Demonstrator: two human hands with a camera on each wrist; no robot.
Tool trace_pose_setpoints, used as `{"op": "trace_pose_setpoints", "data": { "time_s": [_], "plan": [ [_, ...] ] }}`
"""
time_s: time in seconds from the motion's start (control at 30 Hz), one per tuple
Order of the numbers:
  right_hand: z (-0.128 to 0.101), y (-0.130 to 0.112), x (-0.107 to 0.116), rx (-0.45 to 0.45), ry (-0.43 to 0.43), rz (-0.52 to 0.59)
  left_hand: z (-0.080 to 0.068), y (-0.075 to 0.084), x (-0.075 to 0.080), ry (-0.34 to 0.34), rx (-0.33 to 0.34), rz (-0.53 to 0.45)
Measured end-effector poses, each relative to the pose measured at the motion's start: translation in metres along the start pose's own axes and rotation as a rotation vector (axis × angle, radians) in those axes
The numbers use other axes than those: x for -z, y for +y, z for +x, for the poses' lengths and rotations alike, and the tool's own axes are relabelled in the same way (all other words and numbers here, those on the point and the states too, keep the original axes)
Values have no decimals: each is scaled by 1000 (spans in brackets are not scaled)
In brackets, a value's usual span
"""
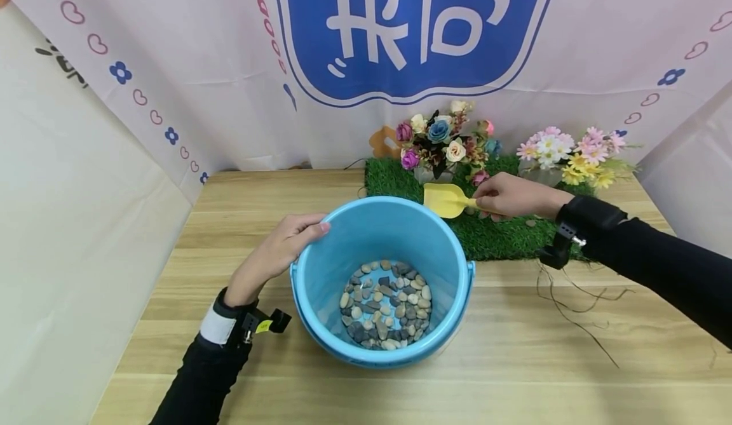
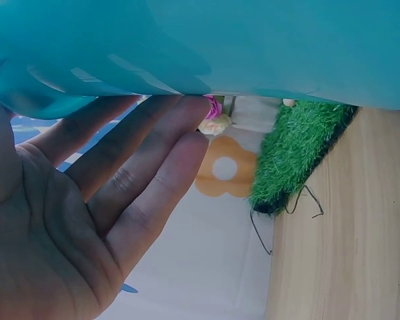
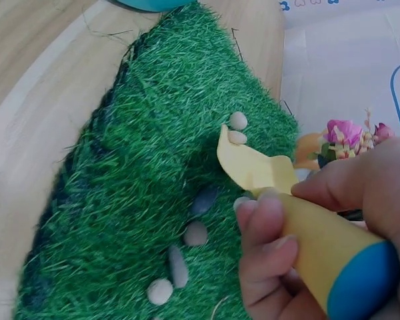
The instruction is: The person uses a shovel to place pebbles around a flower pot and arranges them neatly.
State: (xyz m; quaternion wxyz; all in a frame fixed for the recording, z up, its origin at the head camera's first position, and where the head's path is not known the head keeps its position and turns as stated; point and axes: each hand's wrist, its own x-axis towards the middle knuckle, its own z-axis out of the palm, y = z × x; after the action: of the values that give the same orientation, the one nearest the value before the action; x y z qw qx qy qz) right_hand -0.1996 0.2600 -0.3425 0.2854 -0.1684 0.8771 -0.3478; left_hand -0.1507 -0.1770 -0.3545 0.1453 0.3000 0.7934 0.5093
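Note:
A light-blue bucket (image 1: 313, 298) stands on the wooden table, with grey and tan pebbles (image 1: 379, 310) spread over its bottom. My left hand (image 1: 280, 247) grips its left rim, thumb over the edge and fingers (image 2: 150, 193) against the outer wall. In my right hand (image 1: 517, 196) I hold the handle of a small yellow shovel (image 1: 445, 201) over the artificial grass mat (image 1: 509, 241). The right wrist view has one pale pebble (image 3: 237, 137) at the scoop's tip and another just beyond. Several pebbles (image 3: 196, 234) lie on the grass near the handle.
Behind the shovel stands a mixed flower arrangement (image 1: 448, 139); pink and yellow flowers (image 1: 572, 152) stand to its right. Thin dark strands (image 1: 572, 310) lie on the table (image 1: 229, 196) in front of the mat. A printed cloth (image 1: 229, 94) hangs at the back.

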Motion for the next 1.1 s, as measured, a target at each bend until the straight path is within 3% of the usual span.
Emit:
{"op": "trace_pose_setpoints", "data": {
  "time_s": [0.4, 0.57, 0.87, 1.1],
  "plan": [
    [-45, 48, -24, -47, 142, 144, 1, 1, 1, -1, 1, 7],
    [-57, 56, -27, -23, 150, 159, 1, 0, 3, -5, -3, -4],
    [-34, 37, -29, -6, 160, 161, 0, -1, 1, -6, 0, -15],
    [-13, 23, -37, 41, 209, 95, 0, -1, 1, -7, -12, -29]
  ]
}}
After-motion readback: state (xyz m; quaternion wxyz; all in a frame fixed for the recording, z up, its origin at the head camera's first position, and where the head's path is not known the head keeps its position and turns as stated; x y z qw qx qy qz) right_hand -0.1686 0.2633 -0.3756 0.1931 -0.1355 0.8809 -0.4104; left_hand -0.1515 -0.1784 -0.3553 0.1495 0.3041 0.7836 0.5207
